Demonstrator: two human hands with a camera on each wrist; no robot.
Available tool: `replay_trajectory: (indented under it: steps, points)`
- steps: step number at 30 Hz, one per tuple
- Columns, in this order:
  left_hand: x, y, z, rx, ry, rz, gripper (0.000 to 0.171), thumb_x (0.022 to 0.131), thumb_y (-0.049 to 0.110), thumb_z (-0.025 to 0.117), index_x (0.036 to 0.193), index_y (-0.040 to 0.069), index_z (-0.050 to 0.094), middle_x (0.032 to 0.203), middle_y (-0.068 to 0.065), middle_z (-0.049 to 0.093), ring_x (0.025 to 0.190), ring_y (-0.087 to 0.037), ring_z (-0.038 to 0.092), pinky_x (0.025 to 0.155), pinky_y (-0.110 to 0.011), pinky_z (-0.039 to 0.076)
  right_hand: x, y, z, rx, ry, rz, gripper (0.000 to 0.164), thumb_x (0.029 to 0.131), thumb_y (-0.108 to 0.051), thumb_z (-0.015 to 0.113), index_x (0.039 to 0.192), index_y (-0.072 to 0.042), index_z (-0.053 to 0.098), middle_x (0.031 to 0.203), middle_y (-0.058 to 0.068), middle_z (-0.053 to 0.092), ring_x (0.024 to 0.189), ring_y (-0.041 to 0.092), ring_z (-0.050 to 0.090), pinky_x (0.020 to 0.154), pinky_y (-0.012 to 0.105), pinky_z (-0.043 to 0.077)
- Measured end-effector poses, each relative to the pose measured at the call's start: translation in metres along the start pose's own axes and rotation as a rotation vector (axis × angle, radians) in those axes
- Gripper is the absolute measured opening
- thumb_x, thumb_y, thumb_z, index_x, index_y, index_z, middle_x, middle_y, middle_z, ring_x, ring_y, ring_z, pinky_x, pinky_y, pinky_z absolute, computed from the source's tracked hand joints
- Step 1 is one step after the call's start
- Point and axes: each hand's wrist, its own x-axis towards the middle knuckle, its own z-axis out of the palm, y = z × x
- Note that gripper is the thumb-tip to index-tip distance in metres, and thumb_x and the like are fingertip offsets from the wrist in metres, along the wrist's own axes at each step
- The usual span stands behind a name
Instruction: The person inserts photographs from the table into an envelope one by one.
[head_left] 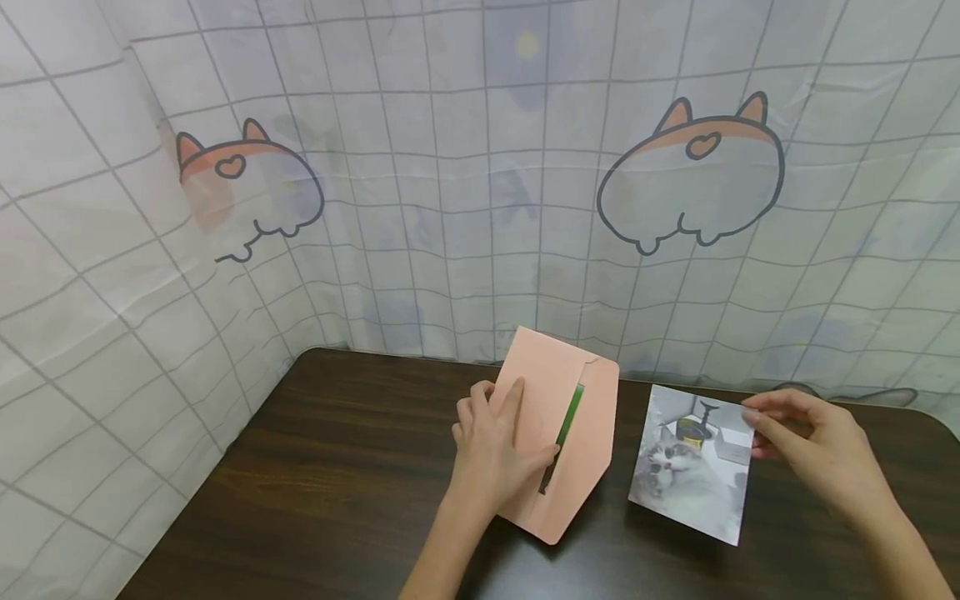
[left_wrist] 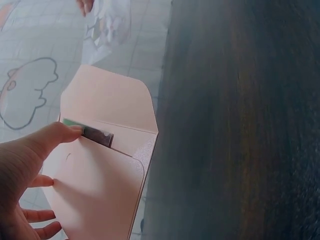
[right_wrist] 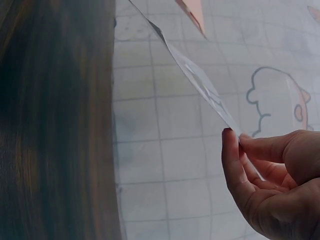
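Note:
A pink envelope [head_left: 536,404] is tilted in front of my left hand [head_left: 487,450], its flap folded open to the right. My left thumb rests at the envelope's opening, my index finger lies across its front, and the other fingers are at its left edge. Inside the opening shows a green and dark strip [left_wrist: 95,135] of something tucked in, with the thumb tip on it. Between thumb and fingers, my right hand [head_left: 810,442] pinches the upper right edge of a photo card [head_left: 693,492] showing a fluffy cat. Edge-on in the right wrist view, the card [right_wrist: 197,82] looks thin and slightly bent.
Below both hands lies a dark wooden table [head_left: 330,467] with rounded far corners. Behind and left of it hangs a white grid-patterned curtain [head_left: 450,208] with cartoon corgi drawings.

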Motion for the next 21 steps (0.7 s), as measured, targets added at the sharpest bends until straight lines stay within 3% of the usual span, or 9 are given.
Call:
replay_trajectory:
  steps: [21]
  points:
    - [-0.001, 0.000, 0.008, 0.064, 0.015, -0.004, 0.087, 0.077, 0.045, 0.088, 0.152, 0.014, 0.056, 0.140, -0.021, 0.047, 0.120, -0.042, 0.046, 0.081, -0.052, 0.046, -0.005, -0.018, 0.010, 0.019, -0.024, -0.031, 0.019, 0.102, -0.004, 0.068, 0.113, 0.011, 0.068, 0.087, -0.015, 0.069, 0.069, 0.008, 0.066, 0.064, 0.024, 0.059]
